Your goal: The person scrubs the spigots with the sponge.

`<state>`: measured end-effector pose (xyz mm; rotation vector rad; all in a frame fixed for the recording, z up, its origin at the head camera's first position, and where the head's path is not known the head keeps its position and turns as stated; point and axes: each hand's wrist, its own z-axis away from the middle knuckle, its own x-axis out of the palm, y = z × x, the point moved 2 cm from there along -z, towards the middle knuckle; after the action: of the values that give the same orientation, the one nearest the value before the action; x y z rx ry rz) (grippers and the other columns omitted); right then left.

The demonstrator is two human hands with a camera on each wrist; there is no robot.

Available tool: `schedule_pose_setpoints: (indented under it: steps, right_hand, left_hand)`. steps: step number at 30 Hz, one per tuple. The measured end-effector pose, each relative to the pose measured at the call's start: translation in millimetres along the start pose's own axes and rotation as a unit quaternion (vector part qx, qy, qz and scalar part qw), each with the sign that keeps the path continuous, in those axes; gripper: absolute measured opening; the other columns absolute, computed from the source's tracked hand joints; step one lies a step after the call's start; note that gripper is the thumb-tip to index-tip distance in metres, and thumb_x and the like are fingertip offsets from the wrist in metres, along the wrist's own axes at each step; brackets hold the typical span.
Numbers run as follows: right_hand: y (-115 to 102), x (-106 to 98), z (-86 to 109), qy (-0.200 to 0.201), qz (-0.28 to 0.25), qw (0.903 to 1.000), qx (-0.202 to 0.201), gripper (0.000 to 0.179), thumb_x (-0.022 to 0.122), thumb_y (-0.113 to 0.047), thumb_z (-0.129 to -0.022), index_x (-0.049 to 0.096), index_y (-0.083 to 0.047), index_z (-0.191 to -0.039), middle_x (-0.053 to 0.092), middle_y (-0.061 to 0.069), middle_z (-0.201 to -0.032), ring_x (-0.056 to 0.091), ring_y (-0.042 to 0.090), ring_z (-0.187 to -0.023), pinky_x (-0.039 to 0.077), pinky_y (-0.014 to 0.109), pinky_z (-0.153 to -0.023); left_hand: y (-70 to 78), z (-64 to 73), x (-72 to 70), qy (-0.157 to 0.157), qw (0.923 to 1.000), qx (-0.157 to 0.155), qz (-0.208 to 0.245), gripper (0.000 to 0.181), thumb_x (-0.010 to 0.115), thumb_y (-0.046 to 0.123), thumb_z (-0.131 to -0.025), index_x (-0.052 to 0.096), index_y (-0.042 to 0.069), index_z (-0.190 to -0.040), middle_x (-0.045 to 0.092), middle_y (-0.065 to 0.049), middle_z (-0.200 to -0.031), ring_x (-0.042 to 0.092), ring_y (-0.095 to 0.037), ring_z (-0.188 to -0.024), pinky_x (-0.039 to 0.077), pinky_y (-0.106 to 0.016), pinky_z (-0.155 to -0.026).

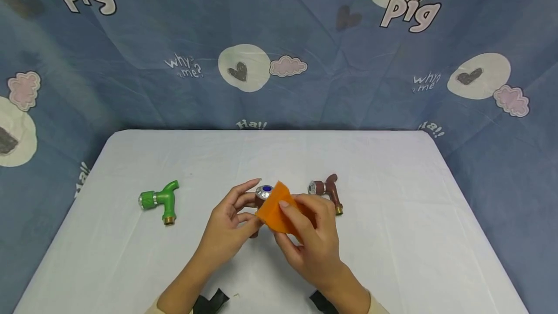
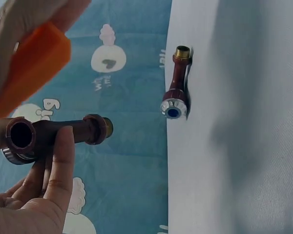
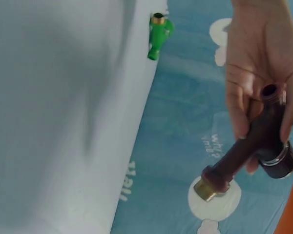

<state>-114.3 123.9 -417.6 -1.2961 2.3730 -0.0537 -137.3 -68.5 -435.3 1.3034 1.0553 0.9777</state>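
My left hand [image 1: 226, 231] grips a dark brown tap [image 3: 246, 146] in the air above the middle of the table. The tap has a brass threaded end, and its chrome knob with a blue centre shows in the head view. Between the thumb and fingers of my right hand [image 1: 316, 243] is a folded orange cloth [image 1: 273, 213]. In the head view the cloth lies in front of the tap and hides most of its body. Whether the cloth touches the tap, I cannot tell; in the left wrist view it appears above the tap.
On the white table [image 1: 392, 256], a green tap [image 1: 167, 201] lies to the left. Another brown tap [image 1: 331, 192], also with a chrome knob, lies just beyond my right hand. A blue printed curtain [image 1: 305, 101] hangs behind the table's far edge.
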Motion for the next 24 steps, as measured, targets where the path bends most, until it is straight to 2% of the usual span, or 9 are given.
schedule_pose_setpoints:
  steps: [6, 11, 13, 15, 18, 21, 23, 24]
  right_hand:
    - [1.9, 5.4, 6.6, -0.032, 0.062, 0.9976, -0.001, 0.031, 0.062, -0.03, -0.106, 0.071, -0.008, -0.125, 0.061, 0.021, -0.116, 0.057, 0.036, -0.102, 0.047, 0.046, -0.081]
    - [9.1, 4.5, 18.6, -0.058, 0.088, 0.9944, -0.006, 0.029, 0.06, -0.029, -0.107, 0.073, -0.011, -0.125, 0.062, 0.02, -0.116, 0.057, 0.038, -0.101, 0.043, 0.047, -0.078]
    - [12.2, 1.2, 20.9, -0.067, 0.088, 0.9939, 0.002, 0.03, 0.059, -0.029, -0.107, 0.073, -0.011, -0.125, 0.062, 0.019, -0.116, 0.057, 0.038, -0.101, 0.041, 0.047, -0.078]
    - [13.8, -5.1, 19.8, -0.067, 0.087, 0.9939, 0.012, 0.031, 0.059, -0.03, -0.107, 0.074, -0.01, -0.124, 0.062, 0.02, -0.116, 0.056, 0.038, -0.101, 0.04, 0.047, -0.08]
    - [9.8, -15.8, 10.5, -0.05, 0.084, 0.9952, 0.003, 0.031, 0.06, -0.032, -0.106, 0.074, -0.008, -0.121, 0.063, 0.021, -0.115, 0.057, 0.038, -0.1, 0.04, 0.045, -0.08]
    - [-0.4, -19.2, -6.4, -0.04, 0.081, 0.9953, -0.036, 0.029, 0.062, -0.03, -0.106, 0.076, -0.008, -0.119, 0.064, 0.021, -0.112, 0.058, 0.039, -0.098, 0.041, 0.046, -0.08]
    - [-7.6, -17.7, -18.9, -0.066, 0.08, 0.9933, -0.051, 0.028, 0.062, -0.029, -0.106, 0.077, -0.011, -0.121, 0.065, 0.02, -0.113, 0.058, 0.038, -0.099, 0.041, 0.049, -0.08]
    - [-10.3, -16.8, -25.3, -0.093, 0.083, 0.9909, -0.049, 0.026, 0.066, -0.026, -0.103, 0.077, -0.012, -0.121, 0.065, 0.018, -0.115, 0.058, 0.038, -0.1, 0.041, 0.05, -0.08]
  left_hand:
    - [1.9, 2.8, -0.8, 0.001, 0.9998, 0.017, -0.003, 0.073, 0.075, -0.002, -0.094, 0.048, 0.03, -0.153, 0.067, -0.008, -0.129, 0.073, -0.038, -0.093, 0.065, -0.038, -0.071]
    - [5.3, 5.2, -4.4, 0.02, 0.9989, 0.037, -0.022, 0.076, 0.078, 0.0, -0.093, 0.047, 0.03, -0.154, 0.067, -0.005, -0.132, 0.072, -0.027, -0.098, 0.064, -0.036, -0.078]
    - [7.8, 5.8, -5.2, 0.035, 0.997, 0.057, -0.04, 0.077, 0.08, -0.001, -0.091, 0.047, 0.029, -0.154, 0.068, -0.004, -0.132, 0.072, -0.023, -0.101, 0.063, -0.034, -0.081]
    - [10.0, 5.4, -3.7, 0.041, 0.9922, 0.088, -0.078, 0.08, 0.082, -0.001, -0.089, 0.046, 0.027, -0.155, 0.069, -0.004, -0.132, 0.072, -0.02, -0.103, 0.062, -0.032, -0.084]
    - [11.3, 4.5, 2.4, 0.044, 0.9778, 0.138, -0.152, 0.084, 0.083, -0.003, -0.087, 0.044, 0.023, -0.157, 0.07, -0.004, -0.132, 0.074, -0.016, -0.103, 0.061, -0.028, -0.085]
    - [10.8, 5.7, 8.1, 0.049, 0.9595, 0.173, -0.217, 0.088, 0.084, -0.006, -0.085, 0.042, 0.018, -0.158, 0.069, -0.003, -0.134, 0.073, -0.015, -0.106, 0.061, -0.027, -0.085]
    - [10.1, 8.3, 9.5, 0.061, 0.943, 0.197, -0.261, 0.09, 0.085, -0.009, -0.082, 0.043, 0.014, -0.158, 0.069, -0.006, -0.133, 0.072, -0.017, -0.108, 0.062, -0.027, -0.082]
    - [9.8, 9.6, 9.4, 0.069, 0.9319, 0.215, -0.284, 0.09, 0.085, -0.01, -0.08, 0.044, 0.011, -0.157, 0.069, -0.007, -0.132, 0.071, -0.018, -0.11, 0.062, -0.027, -0.082]
